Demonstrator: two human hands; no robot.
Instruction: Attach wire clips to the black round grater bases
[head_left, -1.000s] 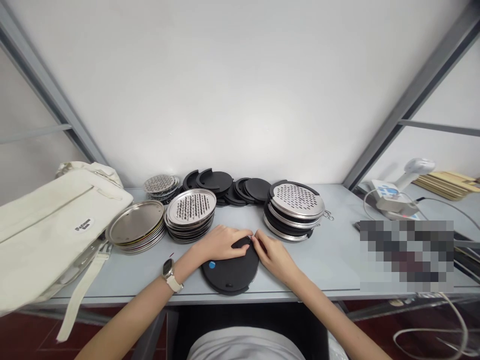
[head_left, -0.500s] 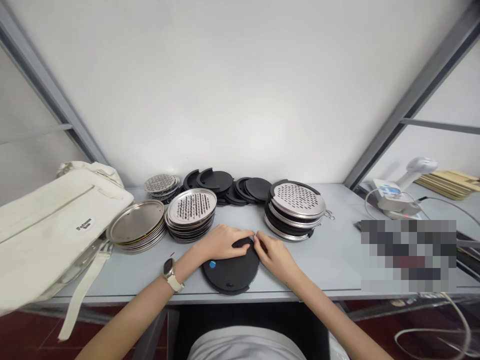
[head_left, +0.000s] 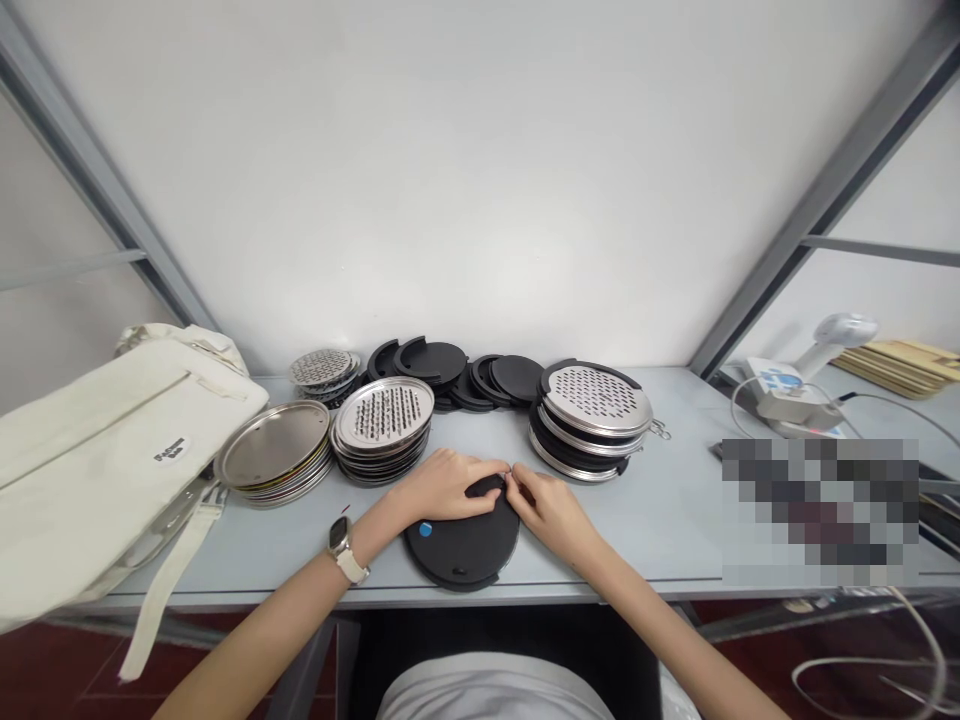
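Note:
A black round disc (head_left: 469,550) with a blue dot near its left side lies flat at the table's front edge. Across its far part rests my left hand (head_left: 450,485), thumb and forefinger closed at the far right rim. My right hand (head_left: 551,510) pinches at that same spot from the right, its fingertips meeting those of the left. Whatever small piece sits between the fingertips is mostly hidden; a tiny shiny bit shows. Just behind the right hand stands a stack of round graters in black holders (head_left: 596,400), with small metal rings (head_left: 660,430) hanging from its right side.
To the left are stacks of plain metal discs (head_left: 274,445), round grater plates (head_left: 382,415) and smaller perforated discs (head_left: 322,368). Black round holders (head_left: 442,365) lie along the wall. A cream bag (head_left: 127,430) covers the left end; a white scanner (head_left: 840,335) stands right.
Both hands stay at the disc's far right rim, with only slight finger movement. The disc and the stacks have not visibly moved.

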